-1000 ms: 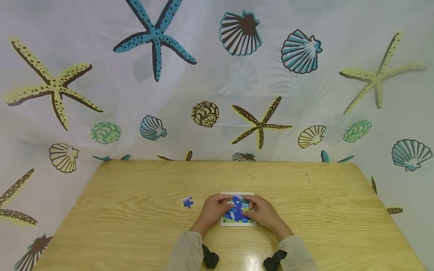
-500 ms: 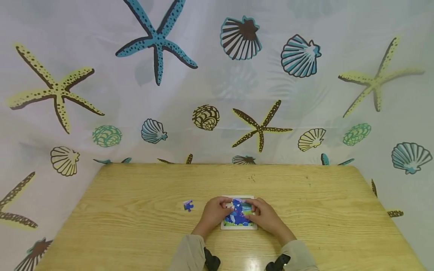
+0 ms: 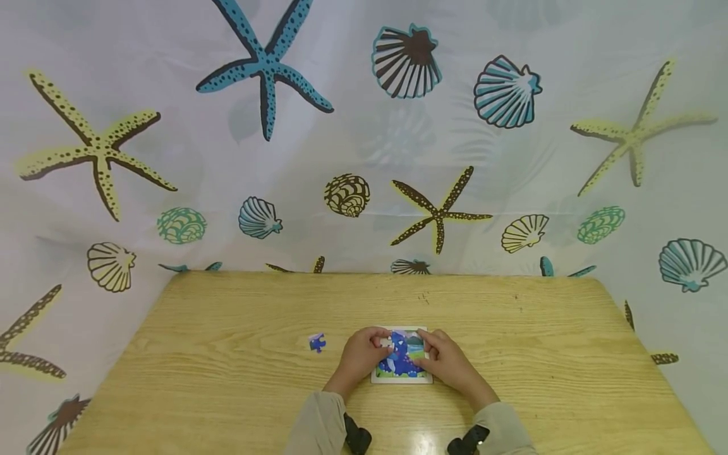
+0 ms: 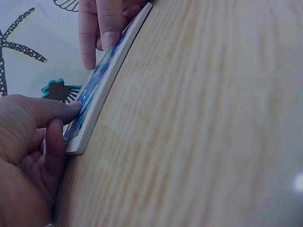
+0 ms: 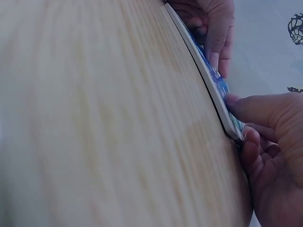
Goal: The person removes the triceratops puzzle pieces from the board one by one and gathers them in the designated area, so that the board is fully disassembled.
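A small jigsaw puzzle (image 3: 400,366) in a white tray lies on the table, with a blue cartoon figure on it. At its upper left a pale gap shows in the picture. My left hand (image 3: 362,355) grips the left side, thumb on the picture and fingers curled at the edge in the left wrist view. My right hand (image 3: 452,365) holds the right side likewise, its thumb (image 5: 253,108) on the picture and curled fingers against the corner. The hands cover parts of both sides. One loose blue and purple puzzle piece (image 3: 317,342) lies left of the left hand.
The wooden table (image 3: 227,366) reaches out on all sides of the puzzle. A pale curtain (image 3: 364,139) printed with starfish and shells hangs behind and beside it. Black wrist bands (image 3: 357,436) sit at the sleeves.
The right hand's fingertips have slid from the puzzle's top middle out to its right side, baring more of the picture. The left hand stays at the left side. The head view has shifted slightly.
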Demonstrator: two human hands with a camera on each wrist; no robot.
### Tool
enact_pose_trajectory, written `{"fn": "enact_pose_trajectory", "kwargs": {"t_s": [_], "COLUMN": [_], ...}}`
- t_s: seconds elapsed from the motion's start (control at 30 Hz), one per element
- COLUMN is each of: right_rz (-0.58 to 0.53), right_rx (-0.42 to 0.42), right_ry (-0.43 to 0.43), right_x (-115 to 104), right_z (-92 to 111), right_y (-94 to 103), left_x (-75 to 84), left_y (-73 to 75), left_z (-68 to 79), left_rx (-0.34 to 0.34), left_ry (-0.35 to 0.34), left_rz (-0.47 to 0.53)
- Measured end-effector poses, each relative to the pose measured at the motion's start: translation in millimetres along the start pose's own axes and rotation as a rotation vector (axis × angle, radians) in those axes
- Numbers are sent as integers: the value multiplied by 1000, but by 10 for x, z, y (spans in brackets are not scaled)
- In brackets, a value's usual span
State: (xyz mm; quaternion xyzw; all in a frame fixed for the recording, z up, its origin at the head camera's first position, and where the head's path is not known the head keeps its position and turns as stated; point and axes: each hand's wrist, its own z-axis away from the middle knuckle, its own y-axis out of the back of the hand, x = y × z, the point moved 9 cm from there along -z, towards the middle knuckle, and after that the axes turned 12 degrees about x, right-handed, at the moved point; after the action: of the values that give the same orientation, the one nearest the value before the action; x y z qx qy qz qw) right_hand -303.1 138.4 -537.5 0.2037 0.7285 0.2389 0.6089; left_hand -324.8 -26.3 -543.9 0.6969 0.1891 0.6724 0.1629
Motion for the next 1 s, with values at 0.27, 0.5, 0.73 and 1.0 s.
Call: {"fn": "enact_pose_trajectory", "kwargs": {"t_s": [0.27, 0.5, 0.73, 1.0], "right_rz": [4, 33, 23, -11], "right_rx": [-6, -14, -6, 13], "right_ry": [-1, 21, 57, 24], "right_x": [-5, -16, -56, -32], "right_z": [-14, -13, 6, 22], "right_y": [17, 9, 9, 17], "left_x": [42, 40, 6, -16], "left_y": [22, 24, 21, 47], "left_z": [21, 18, 36, 23], "left_rx": [21, 48, 49, 101], "left_ry": [-1, -23, -6, 25], "left_rz": [5, -14, 10, 21]}}
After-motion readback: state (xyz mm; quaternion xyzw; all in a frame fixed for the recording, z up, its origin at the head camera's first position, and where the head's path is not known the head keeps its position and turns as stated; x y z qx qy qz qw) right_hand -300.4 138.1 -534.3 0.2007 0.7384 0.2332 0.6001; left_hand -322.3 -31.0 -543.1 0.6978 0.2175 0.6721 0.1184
